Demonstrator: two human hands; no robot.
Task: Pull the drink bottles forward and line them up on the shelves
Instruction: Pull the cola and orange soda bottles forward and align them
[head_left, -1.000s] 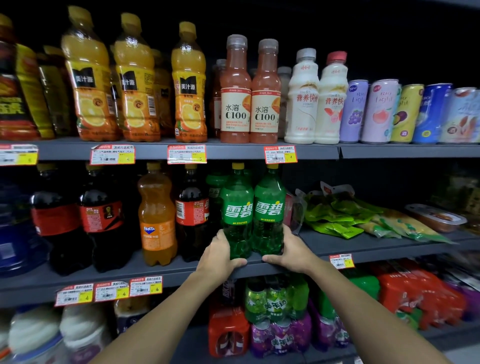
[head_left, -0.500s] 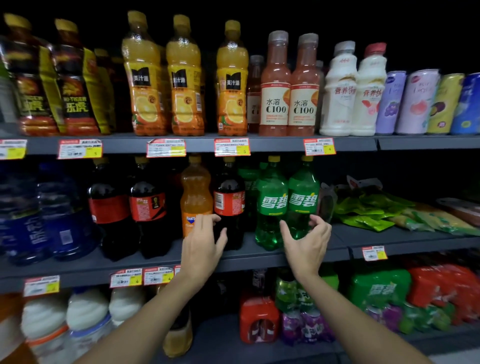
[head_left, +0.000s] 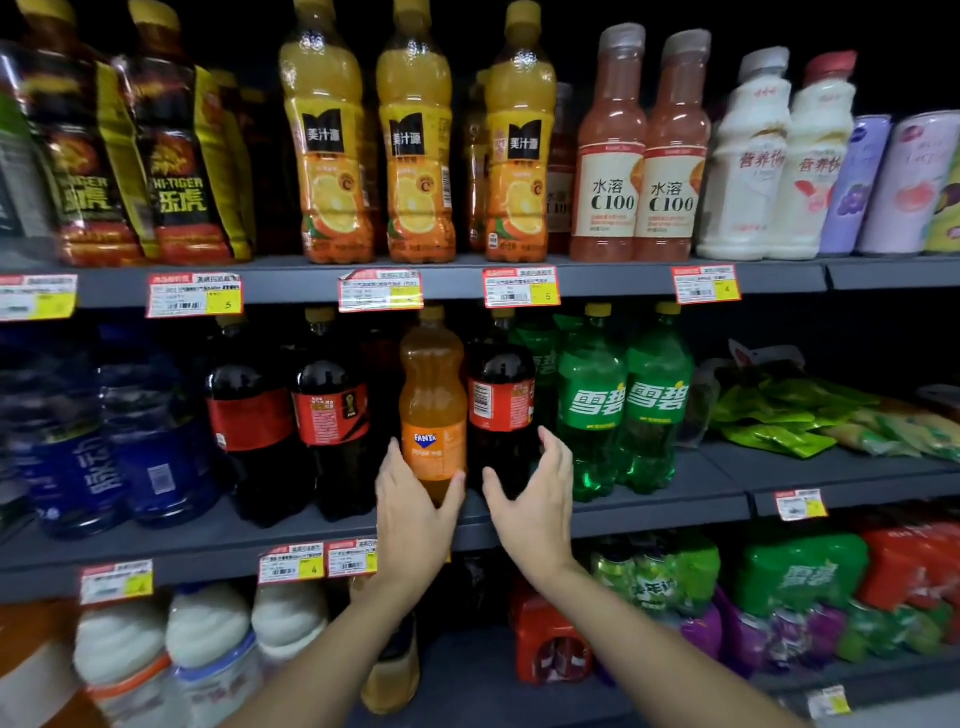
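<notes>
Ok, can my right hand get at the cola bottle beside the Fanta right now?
Probably yes. The right hand is open right in front of the cola bottle, nothing between them; the Fanta bottle and Sprite bottle crowd its sides.

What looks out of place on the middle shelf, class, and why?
A lone orange Fanta bottle stands between dark cola bottles, breaking their row. Right of the green soda bottles, green packets lie in a loose heap on a drinks shelf.
</notes>
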